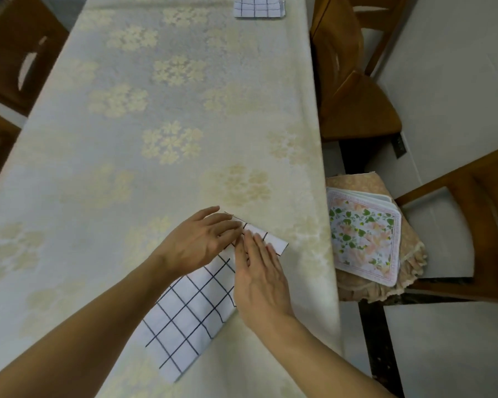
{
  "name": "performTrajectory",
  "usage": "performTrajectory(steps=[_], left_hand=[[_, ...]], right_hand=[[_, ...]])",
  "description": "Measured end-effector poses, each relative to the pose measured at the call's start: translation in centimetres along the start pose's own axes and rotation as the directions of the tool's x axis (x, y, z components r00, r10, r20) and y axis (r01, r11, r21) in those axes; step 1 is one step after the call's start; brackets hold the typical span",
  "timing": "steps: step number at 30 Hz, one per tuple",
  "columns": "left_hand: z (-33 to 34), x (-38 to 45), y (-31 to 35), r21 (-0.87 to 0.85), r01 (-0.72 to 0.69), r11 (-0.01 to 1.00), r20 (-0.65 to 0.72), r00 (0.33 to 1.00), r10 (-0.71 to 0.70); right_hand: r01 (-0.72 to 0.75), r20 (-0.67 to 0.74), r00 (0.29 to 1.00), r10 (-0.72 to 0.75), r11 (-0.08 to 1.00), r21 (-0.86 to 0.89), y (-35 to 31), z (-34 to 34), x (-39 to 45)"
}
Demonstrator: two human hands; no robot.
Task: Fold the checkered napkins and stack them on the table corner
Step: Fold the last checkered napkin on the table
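Both flat hands, left hand (199,242) and right hand (259,280), press the checkered napkin's (184,317) far end; it runs near-left, grip holding nothing.

Home dining room.
Long counter (156,110) under a floral damask cloth (314,254), ringed by wooden chairs (357,96); floral placemats (362,239) stacked on one cushioned seat; pale tiled floor (457,67).
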State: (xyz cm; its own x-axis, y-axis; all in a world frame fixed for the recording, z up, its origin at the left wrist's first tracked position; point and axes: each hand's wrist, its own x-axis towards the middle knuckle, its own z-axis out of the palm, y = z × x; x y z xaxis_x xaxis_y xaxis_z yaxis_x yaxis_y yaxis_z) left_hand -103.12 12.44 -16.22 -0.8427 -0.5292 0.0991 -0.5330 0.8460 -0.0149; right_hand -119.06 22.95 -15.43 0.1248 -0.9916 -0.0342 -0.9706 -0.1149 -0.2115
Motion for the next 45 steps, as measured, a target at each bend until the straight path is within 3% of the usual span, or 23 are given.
performTrajectory(steps=[6,13,22,31,36,45], left_hand=[[0.6,-6.8,1.8,-0.063,0.059,0.996,0.010,0.998,-0.058],[1.0,-12.7,3.7,-0.063,0.157,0.986,-0.105,0.981,-0.163],[-0.3,-16.9,3.8,-0.018,0.231,0.973,-0.123,0.965,-0.231],[-0.5,-6.7,2.7,0.001,0.193,0.981,-0.100,0.976,-0.192],[0.6,1.8,1.2,-0.016,0.197,0.980,0.022,0.980,-0.197],[0.4,15.8,-3.9,-0.066,0.354,0.933,0.052,0.935,-0.351]], right_hand=[[0.063,0.051,0.997,-0.061,0.997,-0.042,-4.4,1.6,-3.7],[0.109,0.086,0.991,-0.107,0.994,-0.023,-9.1,2.9,-6.9],[0.114,0.043,0.993,-0.115,0.993,0.018,-12.0,2.8,-7.9],[-0.004,0.098,0.995,0.009,0.999,-0.051,-3.7,0.1,-2.5],[-0.071,0.063,0.995,0.073,0.997,-0.043,3.0,-1.6,3.5],[-0.017,-0.003,1.000,0.017,1.000,0.001,12.9,-4.5,16.0]])
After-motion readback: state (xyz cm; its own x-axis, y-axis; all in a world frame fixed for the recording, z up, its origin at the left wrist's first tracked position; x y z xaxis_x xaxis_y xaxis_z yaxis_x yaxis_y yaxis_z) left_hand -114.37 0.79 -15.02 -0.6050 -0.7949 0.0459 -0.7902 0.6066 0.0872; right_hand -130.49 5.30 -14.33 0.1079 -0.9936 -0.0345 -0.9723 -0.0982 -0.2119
